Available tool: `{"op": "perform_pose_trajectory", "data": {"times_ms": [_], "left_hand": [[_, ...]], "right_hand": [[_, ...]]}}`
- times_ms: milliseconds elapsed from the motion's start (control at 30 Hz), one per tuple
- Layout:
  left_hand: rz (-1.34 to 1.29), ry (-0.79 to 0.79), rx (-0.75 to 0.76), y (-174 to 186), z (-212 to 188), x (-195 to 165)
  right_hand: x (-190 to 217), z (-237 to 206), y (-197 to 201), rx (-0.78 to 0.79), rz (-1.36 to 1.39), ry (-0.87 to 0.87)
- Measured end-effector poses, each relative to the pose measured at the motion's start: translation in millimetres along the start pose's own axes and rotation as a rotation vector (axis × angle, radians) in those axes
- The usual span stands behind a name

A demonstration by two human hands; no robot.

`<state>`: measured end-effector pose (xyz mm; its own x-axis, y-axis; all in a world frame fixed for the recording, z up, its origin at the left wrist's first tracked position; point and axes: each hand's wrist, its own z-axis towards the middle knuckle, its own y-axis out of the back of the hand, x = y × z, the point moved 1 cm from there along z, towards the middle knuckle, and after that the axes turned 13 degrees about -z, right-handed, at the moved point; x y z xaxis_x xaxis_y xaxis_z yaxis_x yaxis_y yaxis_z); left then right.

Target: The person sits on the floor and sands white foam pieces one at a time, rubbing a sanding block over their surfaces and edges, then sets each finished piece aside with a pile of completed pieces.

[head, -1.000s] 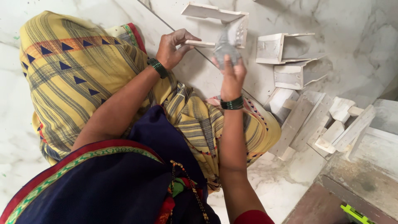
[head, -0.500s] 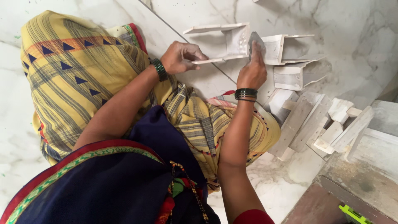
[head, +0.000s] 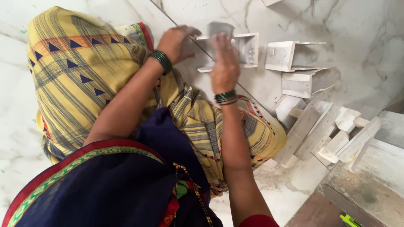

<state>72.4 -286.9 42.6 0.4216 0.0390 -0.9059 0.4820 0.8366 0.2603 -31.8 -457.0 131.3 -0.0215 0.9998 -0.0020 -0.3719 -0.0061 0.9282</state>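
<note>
Down on white marble floor (head: 349, 25), left hand (head: 176, 42) grips whitewashed wooden box (head: 242, 50), right hand (head: 224, 63) clasps grey sheet (head: 219, 28).

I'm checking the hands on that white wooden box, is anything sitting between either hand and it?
Nothing visible. The left hand grips the white wooden box at its left end, and the right hand presses a grey sheet directly against it. The other white boxes lie apart, to the right.

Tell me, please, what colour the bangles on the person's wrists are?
Dark green, on both the left wrist bangles and the right wrist bangles; the head view shows them.
</note>
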Motion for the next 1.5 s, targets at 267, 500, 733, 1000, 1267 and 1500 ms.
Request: {"op": "perform_pose_trajectory", "data": {"times_ms": [267,500,733,1000,1267,1500], "left_hand": [[0.042,0.208,0.054,-21.8,-3.1,10.1],[0.122,0.010,0.011,-19.8,-0.5,-3.5],[-0.056,-0.025,0.081,-6.5,2.4,-37.0],[-0.047,-0.150,0.192,0.7,7.5,-70.7],[-0.037,-0.186,0.191,8.3,7.3,-78.0],[-0.138,-0.144,0.235,16.3,14.5,-90.0]], "right_hand": [[30.8,-16.1,12.9,0.055,0.343,0.011],[20.6,-11.3,-5.7,0.035,0.119,0.056],[11.6,-11.5,26.0,0.185,0.636,-0.468],[-43.5,-17.7,31.8,0.087,0.401,-0.294],[-88.7,-14.4,39.6,-0.127,0.460,-0.492],[-67.1,-10.2,69.1,-0.150,0.966,-0.741]]}}
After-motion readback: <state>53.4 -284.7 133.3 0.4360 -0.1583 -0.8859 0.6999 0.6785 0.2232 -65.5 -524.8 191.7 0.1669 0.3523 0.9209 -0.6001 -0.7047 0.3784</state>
